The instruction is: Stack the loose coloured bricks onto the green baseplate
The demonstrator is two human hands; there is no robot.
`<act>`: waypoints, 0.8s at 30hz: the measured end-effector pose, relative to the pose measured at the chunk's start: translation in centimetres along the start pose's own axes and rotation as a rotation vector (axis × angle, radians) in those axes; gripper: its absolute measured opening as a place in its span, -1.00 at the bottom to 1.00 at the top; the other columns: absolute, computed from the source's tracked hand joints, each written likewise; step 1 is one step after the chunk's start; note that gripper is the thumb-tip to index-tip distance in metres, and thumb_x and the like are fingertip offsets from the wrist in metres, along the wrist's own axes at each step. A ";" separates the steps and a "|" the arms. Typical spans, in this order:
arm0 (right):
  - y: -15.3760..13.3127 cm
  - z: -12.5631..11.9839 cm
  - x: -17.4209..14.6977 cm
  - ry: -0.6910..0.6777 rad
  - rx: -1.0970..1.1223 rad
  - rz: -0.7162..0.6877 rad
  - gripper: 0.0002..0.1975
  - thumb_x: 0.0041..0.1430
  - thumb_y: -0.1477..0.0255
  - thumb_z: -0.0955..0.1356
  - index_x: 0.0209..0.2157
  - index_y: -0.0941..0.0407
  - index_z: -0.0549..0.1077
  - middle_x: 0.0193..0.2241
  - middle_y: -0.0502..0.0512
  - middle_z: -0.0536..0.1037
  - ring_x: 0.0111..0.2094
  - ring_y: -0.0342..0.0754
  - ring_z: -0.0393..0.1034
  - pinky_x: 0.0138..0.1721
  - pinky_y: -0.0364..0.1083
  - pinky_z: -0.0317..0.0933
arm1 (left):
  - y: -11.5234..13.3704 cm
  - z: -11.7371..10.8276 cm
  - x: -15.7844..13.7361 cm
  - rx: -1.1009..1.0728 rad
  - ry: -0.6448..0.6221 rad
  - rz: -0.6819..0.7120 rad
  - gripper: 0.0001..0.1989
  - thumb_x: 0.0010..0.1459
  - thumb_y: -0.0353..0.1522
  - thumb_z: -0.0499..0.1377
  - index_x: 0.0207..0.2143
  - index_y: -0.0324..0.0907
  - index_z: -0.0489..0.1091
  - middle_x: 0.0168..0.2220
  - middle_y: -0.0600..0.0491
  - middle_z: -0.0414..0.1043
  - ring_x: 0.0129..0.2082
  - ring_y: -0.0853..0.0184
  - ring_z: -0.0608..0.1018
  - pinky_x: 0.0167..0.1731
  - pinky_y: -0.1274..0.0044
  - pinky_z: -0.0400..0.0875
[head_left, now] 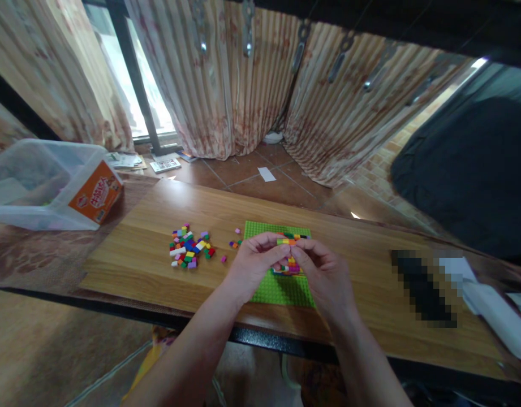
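My left hand (255,261) and my right hand (326,268) meet over the green baseplate (281,291), fingers closed. Thumbs and fingertips pinch a short row of joined toy building bricks (286,241), yellow-green and orange, from both sides. Just below and behind it, a multicoloured brick structure (292,269) shows on the baseplate, partly covered by my fingers. Whether the held row touches that structure, I cannot tell. To the left of my left hand lie a few stray bricks (223,259), and beyond them a loose pile of small coloured bricks (189,249).
A clear plastic bin (43,217) with an orange label stands at the table's left end. On the right of the wooden tabletop (362,282) lie a blurred black object (423,288) and white items (493,311). Striped curtains (226,85) hang behind the table.
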State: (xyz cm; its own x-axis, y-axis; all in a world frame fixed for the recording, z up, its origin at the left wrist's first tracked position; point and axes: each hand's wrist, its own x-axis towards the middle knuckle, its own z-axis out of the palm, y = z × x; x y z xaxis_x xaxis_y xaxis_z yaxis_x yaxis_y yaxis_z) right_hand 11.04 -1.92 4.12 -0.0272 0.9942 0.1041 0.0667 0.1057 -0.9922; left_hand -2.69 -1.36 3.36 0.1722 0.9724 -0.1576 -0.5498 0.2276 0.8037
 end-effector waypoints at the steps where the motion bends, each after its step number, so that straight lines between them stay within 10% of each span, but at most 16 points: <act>1: 0.0 -0.1 0.0 -0.017 -0.004 -0.003 -0.88 0.13 0.33 0.40 -0.36 0.09 0.54 -0.46 -0.02 0.54 -0.43 -0.16 0.37 -0.38 -0.16 0.26 | 0.0 0.0 0.0 0.017 -0.005 0.012 -0.72 -0.09 -0.27 0.40 -0.34 -0.23 0.52 -0.53 0.11 0.47 -0.56 0.50 0.44 -0.51 0.61 0.27; 14: -0.5 -0.9 0.2 -0.063 0.015 0.025 -0.82 0.10 0.27 0.42 -0.40 0.10 0.55 -0.45 0.02 0.55 -0.37 -0.09 0.41 -0.26 -0.08 0.31 | 0.0 0.0 -0.1 -0.081 -0.038 -0.018 -0.73 -0.09 -0.27 0.40 -0.37 -0.24 0.50 -0.48 0.10 0.45 -0.53 0.51 0.42 -0.44 0.61 0.29; 19: 0.0 -3.6 1.0 0.169 -0.337 -0.069 -0.79 0.09 0.24 0.42 -0.36 0.10 0.58 -0.37 0.08 0.62 -0.33 -0.01 0.47 -0.23 -0.01 0.34 | 0.4 -0.2 0.0 -0.139 0.060 -0.018 -0.73 -0.11 -0.27 0.41 -0.44 -0.25 0.46 -0.49 0.10 0.46 -0.54 0.54 0.41 -0.46 0.65 0.28; 24: 0.5 -4.9 1.3 0.047 -0.645 -0.185 -0.77 0.20 0.25 0.34 -0.33 0.08 0.58 -0.31 0.11 0.62 -0.27 0.01 0.48 -0.19 0.01 0.33 | 0.3 -0.6 0.4 -0.119 0.183 -0.045 -0.75 -0.12 -0.28 0.40 -0.47 -0.26 0.45 -0.52 0.09 0.45 -0.57 0.54 0.39 -0.50 0.66 0.25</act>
State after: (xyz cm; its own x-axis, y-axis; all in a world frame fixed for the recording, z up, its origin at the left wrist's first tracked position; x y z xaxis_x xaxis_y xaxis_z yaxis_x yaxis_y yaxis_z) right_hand 15.94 -0.45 4.06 -0.0528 0.9570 0.2854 0.6477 0.2504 -0.7195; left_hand -3.24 -0.91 3.19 0.0532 0.9519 -0.3018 -0.6396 0.2646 0.7218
